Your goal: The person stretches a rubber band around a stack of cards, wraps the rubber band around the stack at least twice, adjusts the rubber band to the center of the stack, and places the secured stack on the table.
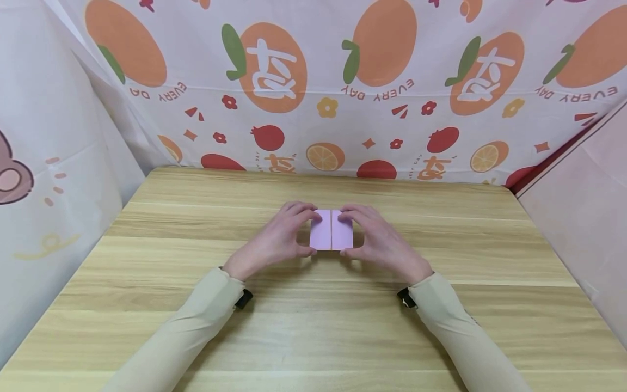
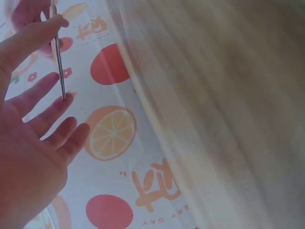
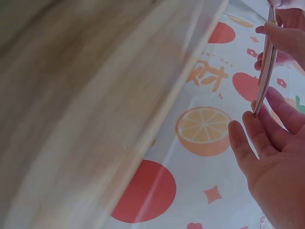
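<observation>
Two thin lilac stacks that look like cards are held side by side above the table, a narrow gap between them in the head view. My left hand pinches the left stack by its edges, thumb at the near edge and fingertips at the far one. The right stack is gripped the same way by my right hand. Seen edge-on in the left wrist view, the left stack is a slim bar between thumb and fingertips. Fine layers show along the right stack's edge in the right wrist view.
The wood-grain table spreads beneath both hands. Behind its far edge hangs a white cloth printed with oranges and flowers. Pale cloths hang at the left and right sides. Both forearms wear light sleeves with black wrist straps.
</observation>
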A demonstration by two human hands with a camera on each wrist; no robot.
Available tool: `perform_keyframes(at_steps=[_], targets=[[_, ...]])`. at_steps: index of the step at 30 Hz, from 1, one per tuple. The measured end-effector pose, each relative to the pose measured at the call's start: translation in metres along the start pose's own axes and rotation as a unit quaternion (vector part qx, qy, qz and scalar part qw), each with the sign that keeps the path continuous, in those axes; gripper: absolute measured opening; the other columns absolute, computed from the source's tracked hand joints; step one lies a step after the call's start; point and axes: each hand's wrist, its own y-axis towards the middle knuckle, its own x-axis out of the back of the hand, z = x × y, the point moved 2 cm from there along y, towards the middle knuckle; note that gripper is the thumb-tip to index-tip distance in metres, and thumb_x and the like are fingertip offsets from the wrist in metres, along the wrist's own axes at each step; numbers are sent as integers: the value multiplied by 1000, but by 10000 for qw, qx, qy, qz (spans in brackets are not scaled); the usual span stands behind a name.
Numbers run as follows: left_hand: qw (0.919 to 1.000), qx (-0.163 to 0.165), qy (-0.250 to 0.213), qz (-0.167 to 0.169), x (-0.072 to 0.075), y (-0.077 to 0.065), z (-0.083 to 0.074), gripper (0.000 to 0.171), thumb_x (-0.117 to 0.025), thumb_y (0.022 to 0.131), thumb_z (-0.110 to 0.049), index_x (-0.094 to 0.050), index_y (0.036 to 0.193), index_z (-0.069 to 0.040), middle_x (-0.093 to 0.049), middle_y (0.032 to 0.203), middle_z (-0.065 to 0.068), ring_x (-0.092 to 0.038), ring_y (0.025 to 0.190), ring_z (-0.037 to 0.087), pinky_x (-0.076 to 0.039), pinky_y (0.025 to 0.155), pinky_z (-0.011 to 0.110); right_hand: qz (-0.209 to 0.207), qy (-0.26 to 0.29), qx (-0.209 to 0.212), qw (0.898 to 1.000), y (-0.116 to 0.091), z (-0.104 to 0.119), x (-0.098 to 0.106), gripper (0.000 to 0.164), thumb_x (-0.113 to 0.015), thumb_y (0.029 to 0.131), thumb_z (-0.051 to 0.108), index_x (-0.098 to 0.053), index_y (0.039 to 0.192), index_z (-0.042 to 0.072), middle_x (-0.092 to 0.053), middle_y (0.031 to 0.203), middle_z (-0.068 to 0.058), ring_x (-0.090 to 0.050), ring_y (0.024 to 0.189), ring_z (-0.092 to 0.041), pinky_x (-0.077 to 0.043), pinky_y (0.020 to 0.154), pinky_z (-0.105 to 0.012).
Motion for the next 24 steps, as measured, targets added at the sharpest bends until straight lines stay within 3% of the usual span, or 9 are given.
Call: perform_keyframes(at_steps=[13,24], targets=[[9980,-191,610,5,6,-2,-2,62,-90,69,-29,-62,121,-10,-55,133,8,-44,124,25,-38,106,42,-12,47,73,10000,1,4,0,70,-88,75,24,-55,134,9,-46,144,0,-38,132,-18,-38,107,-39],[9979,32,507,407,12,-5,-4,62,-90,70,-28,-61,121,-10,-57,130,5,-45,122,23,-40,104,40,252,99,16,9996,1,4,-4,68,-86,77,30,-55,136,13,-44,146,3,-37,133,-14,-37,108,-36]])
